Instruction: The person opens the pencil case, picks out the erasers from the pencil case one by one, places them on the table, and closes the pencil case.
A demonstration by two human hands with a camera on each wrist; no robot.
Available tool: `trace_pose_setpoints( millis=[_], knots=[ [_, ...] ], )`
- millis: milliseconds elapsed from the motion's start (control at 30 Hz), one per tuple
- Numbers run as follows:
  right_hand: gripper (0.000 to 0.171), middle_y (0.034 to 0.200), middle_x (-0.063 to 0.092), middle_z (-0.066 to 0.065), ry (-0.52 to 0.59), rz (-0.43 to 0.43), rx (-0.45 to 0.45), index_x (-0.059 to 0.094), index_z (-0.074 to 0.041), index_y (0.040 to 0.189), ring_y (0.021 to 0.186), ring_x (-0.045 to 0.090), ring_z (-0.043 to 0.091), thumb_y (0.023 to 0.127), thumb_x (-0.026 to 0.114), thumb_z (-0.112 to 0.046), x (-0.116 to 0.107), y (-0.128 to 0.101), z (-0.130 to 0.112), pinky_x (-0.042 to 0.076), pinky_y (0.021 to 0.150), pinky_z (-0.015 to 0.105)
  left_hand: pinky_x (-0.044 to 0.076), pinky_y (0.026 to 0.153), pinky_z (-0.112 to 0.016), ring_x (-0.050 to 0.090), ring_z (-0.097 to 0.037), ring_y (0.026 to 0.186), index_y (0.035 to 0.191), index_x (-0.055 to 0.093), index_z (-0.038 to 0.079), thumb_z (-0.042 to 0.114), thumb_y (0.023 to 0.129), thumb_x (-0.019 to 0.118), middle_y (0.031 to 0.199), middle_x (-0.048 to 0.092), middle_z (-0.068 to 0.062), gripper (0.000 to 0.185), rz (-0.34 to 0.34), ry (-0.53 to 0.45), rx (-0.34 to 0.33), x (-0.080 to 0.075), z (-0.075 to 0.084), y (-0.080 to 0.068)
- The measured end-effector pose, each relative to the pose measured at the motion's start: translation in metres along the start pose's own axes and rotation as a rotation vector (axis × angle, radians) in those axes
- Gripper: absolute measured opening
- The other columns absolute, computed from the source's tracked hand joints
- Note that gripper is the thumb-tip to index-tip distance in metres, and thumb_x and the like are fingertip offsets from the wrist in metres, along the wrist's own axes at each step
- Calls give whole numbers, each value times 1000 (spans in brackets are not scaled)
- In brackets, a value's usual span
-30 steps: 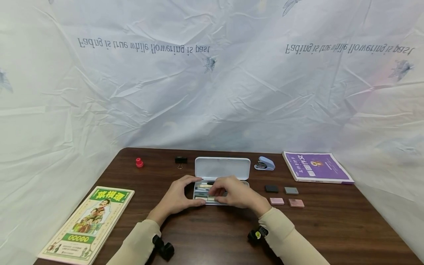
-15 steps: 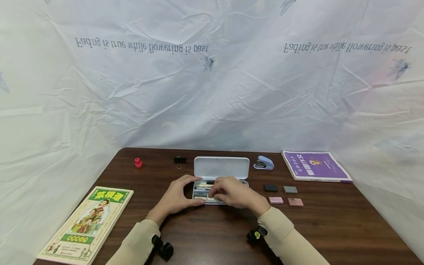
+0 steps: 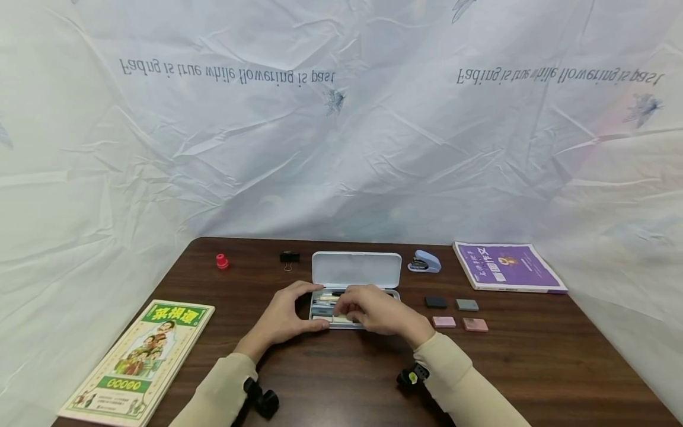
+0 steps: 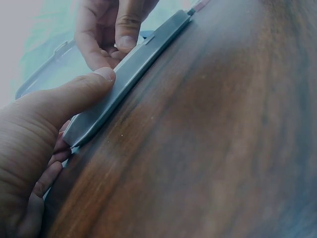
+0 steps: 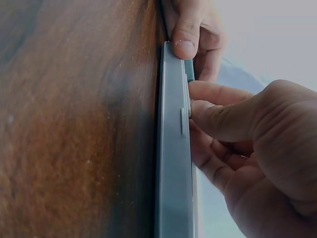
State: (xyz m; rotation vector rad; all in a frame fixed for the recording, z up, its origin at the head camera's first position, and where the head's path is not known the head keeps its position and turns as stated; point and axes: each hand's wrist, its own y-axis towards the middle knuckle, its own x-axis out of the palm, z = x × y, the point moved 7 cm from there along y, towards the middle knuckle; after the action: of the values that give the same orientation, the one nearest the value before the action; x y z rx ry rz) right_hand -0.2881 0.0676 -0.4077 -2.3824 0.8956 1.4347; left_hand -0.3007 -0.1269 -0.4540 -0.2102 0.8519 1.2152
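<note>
A person in cream sleeves (image 3: 219, 385) works at a slim, open pencil case (image 5: 173, 163) set at the middle of a dark, wood-grained worktop (image 3: 320, 367), its long axis running left to right, nearly parallel to the far edge. The rounded, pale gray-blue lid (image 3: 356, 270) hinges along the far long side and tilts back, away from the person. The left hand (image 3: 285, 317) grips the case's left end, thumb on the near wall, fingers round toward the far corner. The right hand (image 3: 381, 311) reaches in over the near side, its fingers curled, thumb and index finger pinching a small pale block (image 3: 340, 319) at the near rim. Pens (image 3: 326, 299) lie lengthwise behind it. The right hand hides much of the case's right half, and most of the block's shape is covered; both wrist views are hazy, and the right wrist view cuts off the case at the bottom. To the right lie 4 small matte blocks (image 3: 444, 322) and, beyond them, a smooth light-blue stapler (image 3: 424, 261) and a purple paperback (image 3: 509, 267). To the left are a black binder clip (image 3: 289, 257), a ridged red piece (image 3: 222, 261) and a green-and-cream book (image 3: 139, 359). Creased whitish sheeting (image 3: 347, 154) hangs behind.
</note>
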Motion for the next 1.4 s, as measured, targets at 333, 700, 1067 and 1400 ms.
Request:
trace_pose_setpoints(
  millis=[333,700,1067,1400],
  knots=[
    [32,115,74,0,-34,-16,-3,82,-16,125,92,64,5,108,66,6,0,0,0,58,82,27,53,115,-55,65,-23,137,151,70,23,53,82,100,147,69,3,81,-6,6,-3,1,-2,1],
    [18,98,71,-5,-43,79,-3,78,-14,115,85,64,7,103,75,-1,-17,0,-4,58,77,29,52,116,-56,65,-25,138,151,70,21,50,82,100,147,69,1,80,-2,2,11,-1,-1,2],
    [24,100,74,-7,-20,282,28,79,-17,108,89,68,7,94,80,3,-73,-41,2,64,80,41,51,117,-58,65,-27,138,149,72,21,52,81,100,145,70,1,81,4,18,11,-1,0,0],
    [38,98,73,-13,-184,467,94,81,-22,105,86,68,5,86,88,10,-127,-133,24,62,74,30,51,118,-59,64,-28,140,149,71,20,51,81,100,146,70,1,80,0,7,11,-1,2,-1]
  ],
)
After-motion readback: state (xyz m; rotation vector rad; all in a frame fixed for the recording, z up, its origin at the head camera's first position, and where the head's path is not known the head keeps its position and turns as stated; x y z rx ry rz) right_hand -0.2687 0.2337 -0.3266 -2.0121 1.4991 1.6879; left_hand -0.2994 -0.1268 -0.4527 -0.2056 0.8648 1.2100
